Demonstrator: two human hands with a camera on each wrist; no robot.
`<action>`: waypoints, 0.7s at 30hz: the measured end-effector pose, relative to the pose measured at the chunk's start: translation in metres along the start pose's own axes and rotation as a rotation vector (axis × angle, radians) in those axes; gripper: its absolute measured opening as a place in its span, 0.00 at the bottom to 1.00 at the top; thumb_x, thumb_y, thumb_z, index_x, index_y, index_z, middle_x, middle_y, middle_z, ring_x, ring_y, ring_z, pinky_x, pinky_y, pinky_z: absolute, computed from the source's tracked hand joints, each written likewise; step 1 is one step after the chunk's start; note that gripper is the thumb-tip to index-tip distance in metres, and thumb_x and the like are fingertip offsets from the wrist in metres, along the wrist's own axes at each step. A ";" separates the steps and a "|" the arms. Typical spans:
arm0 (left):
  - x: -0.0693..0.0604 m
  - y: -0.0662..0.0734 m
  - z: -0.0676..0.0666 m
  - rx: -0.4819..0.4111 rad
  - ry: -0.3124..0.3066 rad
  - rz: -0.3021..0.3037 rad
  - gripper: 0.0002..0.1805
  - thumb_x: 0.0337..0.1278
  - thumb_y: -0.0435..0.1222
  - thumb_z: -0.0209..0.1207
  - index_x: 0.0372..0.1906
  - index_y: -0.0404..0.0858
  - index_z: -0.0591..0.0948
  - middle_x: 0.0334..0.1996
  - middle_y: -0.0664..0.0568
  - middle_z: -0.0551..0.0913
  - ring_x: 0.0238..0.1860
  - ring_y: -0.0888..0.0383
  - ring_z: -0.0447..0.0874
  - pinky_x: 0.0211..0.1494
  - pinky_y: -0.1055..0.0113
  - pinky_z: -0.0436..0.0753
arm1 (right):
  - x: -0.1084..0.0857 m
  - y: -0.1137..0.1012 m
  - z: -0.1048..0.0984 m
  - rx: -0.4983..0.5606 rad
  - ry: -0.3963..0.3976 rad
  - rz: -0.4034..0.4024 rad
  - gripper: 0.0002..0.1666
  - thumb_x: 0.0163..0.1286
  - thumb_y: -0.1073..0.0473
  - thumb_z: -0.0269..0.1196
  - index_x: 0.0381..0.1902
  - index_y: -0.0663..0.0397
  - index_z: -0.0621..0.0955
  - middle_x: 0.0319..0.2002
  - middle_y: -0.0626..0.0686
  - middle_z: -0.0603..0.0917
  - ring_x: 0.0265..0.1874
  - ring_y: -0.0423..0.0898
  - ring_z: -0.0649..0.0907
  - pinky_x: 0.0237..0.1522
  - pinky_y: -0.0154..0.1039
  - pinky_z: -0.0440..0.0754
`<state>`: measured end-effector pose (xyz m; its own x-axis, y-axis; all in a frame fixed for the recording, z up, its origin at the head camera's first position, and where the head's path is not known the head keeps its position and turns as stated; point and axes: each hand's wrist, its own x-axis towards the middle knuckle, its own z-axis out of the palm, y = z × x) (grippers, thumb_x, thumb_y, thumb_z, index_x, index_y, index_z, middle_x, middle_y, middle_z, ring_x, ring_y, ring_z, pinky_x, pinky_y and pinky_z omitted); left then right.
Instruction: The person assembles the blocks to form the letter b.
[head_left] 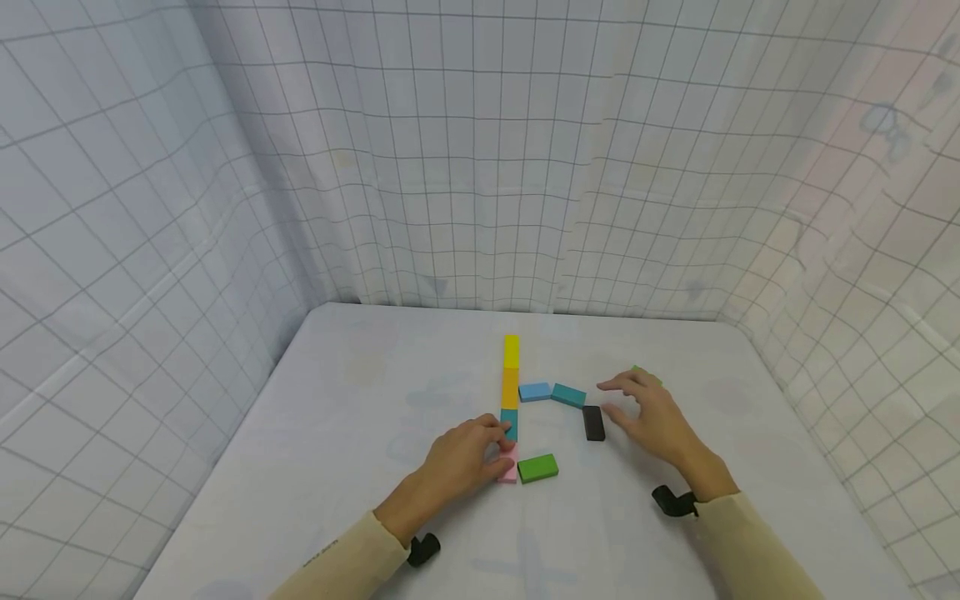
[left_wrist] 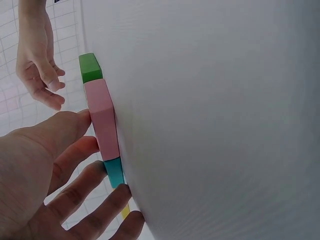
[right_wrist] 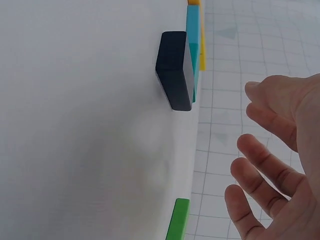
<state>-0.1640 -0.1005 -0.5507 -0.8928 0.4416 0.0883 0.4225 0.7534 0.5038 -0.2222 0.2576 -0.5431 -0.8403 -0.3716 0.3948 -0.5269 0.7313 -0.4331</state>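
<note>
My left hand (head_left: 467,460) rests on the near end of a straight row of blocks. Its thumb and fingertips touch the pink block (left_wrist: 102,117) and the teal block (left_wrist: 114,172) beyond it, which they partly cover. Farther along the row lie an orange block (head_left: 510,389) and a yellow block (head_left: 512,352). Beside the pink block sits a green block (head_left: 537,468). My right hand (head_left: 651,417) hovers with spread, slightly bent fingers and holds nothing, just right of a black block (right_wrist: 173,70).
A light blue block (head_left: 535,392) and a second teal block (head_left: 568,396) curve from the row toward the black one. Another green block (right_wrist: 178,220) lies partly hidden behind my right hand. Grid-patterned white curtains (head_left: 480,167) enclose the white table (head_left: 330,400).
</note>
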 end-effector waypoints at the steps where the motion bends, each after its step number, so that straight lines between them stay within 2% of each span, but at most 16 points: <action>1: 0.000 0.000 0.000 0.000 -0.001 -0.002 0.12 0.73 0.42 0.81 0.53 0.43 0.97 0.69 0.51 0.93 0.69 0.48 0.94 0.69 0.49 0.95 | 0.000 0.001 0.000 0.004 0.005 0.002 0.20 0.76 0.66 0.79 0.64 0.55 0.92 0.61 0.57 0.90 0.62 0.64 0.87 0.62 0.66 0.90; 3: 0.000 0.001 -0.001 0.000 -0.005 -0.008 0.12 0.73 0.42 0.81 0.54 0.43 0.97 0.69 0.52 0.92 0.69 0.48 0.94 0.69 0.49 0.95 | 0.000 0.002 0.000 0.012 0.015 0.009 0.20 0.76 0.66 0.79 0.64 0.55 0.92 0.61 0.59 0.90 0.66 0.67 0.86 0.68 0.70 0.88; 6: 0.000 0.002 -0.001 -0.001 -0.014 -0.018 0.12 0.73 0.42 0.80 0.54 0.43 0.96 0.69 0.52 0.92 0.70 0.48 0.93 0.70 0.49 0.95 | -0.001 0.004 -0.001 0.022 0.024 0.020 0.20 0.76 0.67 0.79 0.63 0.56 0.92 0.61 0.61 0.89 0.67 0.69 0.85 0.71 0.74 0.85; 13: 0.000 0.003 -0.002 -0.002 -0.024 -0.036 0.11 0.73 0.42 0.81 0.53 0.44 0.96 0.70 0.52 0.92 0.70 0.48 0.93 0.70 0.49 0.94 | -0.001 0.012 -0.002 0.007 0.052 0.043 0.20 0.76 0.67 0.79 0.64 0.57 0.92 0.62 0.64 0.88 0.65 0.69 0.86 0.67 0.72 0.86; 21: 0.001 0.005 -0.004 0.004 -0.020 -0.034 0.10 0.73 0.42 0.80 0.52 0.44 0.96 0.70 0.52 0.92 0.70 0.48 0.93 0.69 0.48 0.95 | -0.001 0.024 -0.007 0.010 0.069 0.089 0.21 0.77 0.67 0.78 0.65 0.58 0.91 0.65 0.67 0.87 0.68 0.73 0.84 0.69 0.76 0.84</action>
<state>-0.1629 -0.0980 -0.5446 -0.9036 0.4250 0.0538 0.3923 0.7703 0.5027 -0.2336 0.2798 -0.5478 -0.8732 -0.2646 0.4093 -0.4519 0.7540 -0.4767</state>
